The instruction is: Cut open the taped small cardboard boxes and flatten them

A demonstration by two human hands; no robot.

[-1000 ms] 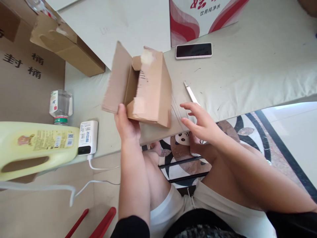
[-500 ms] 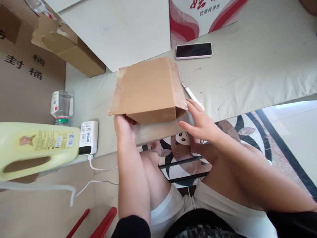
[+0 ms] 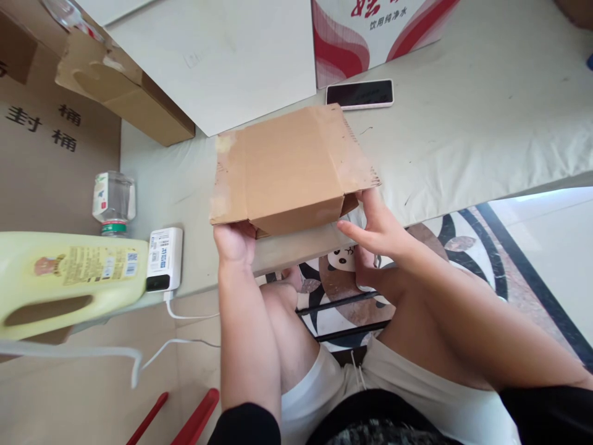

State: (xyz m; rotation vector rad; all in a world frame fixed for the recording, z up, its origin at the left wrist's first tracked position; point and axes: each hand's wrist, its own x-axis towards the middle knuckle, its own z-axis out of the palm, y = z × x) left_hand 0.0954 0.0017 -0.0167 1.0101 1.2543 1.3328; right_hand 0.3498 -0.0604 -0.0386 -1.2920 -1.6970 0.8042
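A small brown cardboard box point(image 3: 287, 167) is held over the front edge of the pale table point(image 3: 463, 123), its broad side facing up and a flap spread to the right. My left hand point(image 3: 234, 241) grips its lower left corner from beneath; the fingers are hidden under the cardboard. My right hand point(image 3: 377, 225) touches the box's lower right corner at the flap, thumb and fingers closed on the cardboard edge.
A phone point(image 3: 360, 94) lies behind the box, in front of a red and white carton point(image 3: 365, 31). At left stand a clear bottle point(image 3: 113, 201), a white power bank point(image 3: 164, 258) with its cable, and a yellow jug point(image 3: 65, 278). Brown cartons point(image 3: 120, 93) fill the far left.
The box has been turned from standing with its opening toward me to lying with its broad side up. My right hand moved from open air onto the box's right corner.
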